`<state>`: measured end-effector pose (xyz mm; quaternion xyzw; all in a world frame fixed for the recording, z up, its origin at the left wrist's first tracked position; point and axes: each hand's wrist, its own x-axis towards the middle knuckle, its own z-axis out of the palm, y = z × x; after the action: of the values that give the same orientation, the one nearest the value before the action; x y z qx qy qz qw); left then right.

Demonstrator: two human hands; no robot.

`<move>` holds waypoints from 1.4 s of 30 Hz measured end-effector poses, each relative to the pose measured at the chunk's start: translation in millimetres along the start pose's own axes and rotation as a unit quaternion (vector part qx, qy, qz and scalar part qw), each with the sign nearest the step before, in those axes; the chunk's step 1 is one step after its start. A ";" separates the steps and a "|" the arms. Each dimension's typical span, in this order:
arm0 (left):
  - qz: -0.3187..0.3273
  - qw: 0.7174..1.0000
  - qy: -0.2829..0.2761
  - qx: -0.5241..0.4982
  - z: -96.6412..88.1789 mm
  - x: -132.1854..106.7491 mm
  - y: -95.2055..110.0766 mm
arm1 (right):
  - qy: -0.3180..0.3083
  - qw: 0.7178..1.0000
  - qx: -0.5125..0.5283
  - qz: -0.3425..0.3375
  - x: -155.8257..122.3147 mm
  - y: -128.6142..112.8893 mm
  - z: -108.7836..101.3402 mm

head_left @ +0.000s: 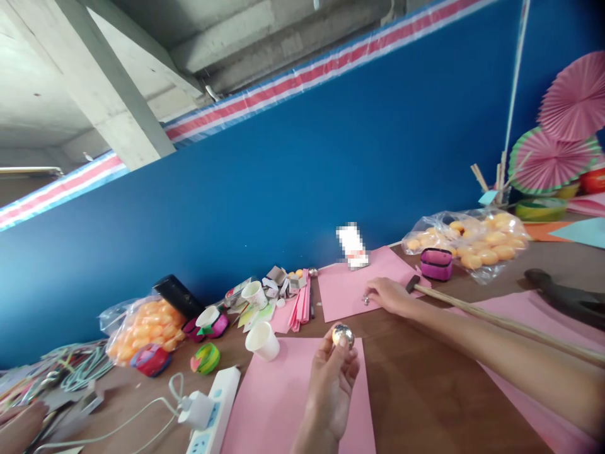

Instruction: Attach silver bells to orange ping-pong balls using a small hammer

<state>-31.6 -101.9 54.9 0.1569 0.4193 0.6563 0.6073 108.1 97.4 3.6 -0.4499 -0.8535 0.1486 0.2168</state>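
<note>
the left hand [331,384] rises closest to the lens, over the far edge of the near pink paper sheet [278,410]. it pinches a small shiny silver ball [343,335] between thumb and fingertips, lifted clear of the paper. beyond that sheet and a little to its right, the right hand [390,295] lies palm down with fingers stretched flat. its tips touch a second tiny silvery piece [365,300] on another pink sheet [345,284]. right of the near sheet, a hammer with a long pale wooden handle [496,323] lies across the brown table [416,391], its dark head just beside the right wrist. left of the near sheet stand a white paper cup [263,340] and a white power strip [215,410]; farther left sits a clear bag of orange balls [146,325]. as i judge it, the work is at an early point: one ball is up in the fingers, the other piece lies on paper under the fingertips, and no hand grips the hammer.
</note>
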 end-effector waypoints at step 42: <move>0.191 0.942 -0.041 0.272 -0.3 84.0 -52.2 | 0.021 0.924 0.381 -0.007 -60.5 -24.1 -13.2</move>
<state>-15.0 -28.7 -9.3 0.4205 0.5187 0.6136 0.4214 128.1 34.5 11.5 -0.3303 -0.7310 0.4518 0.3905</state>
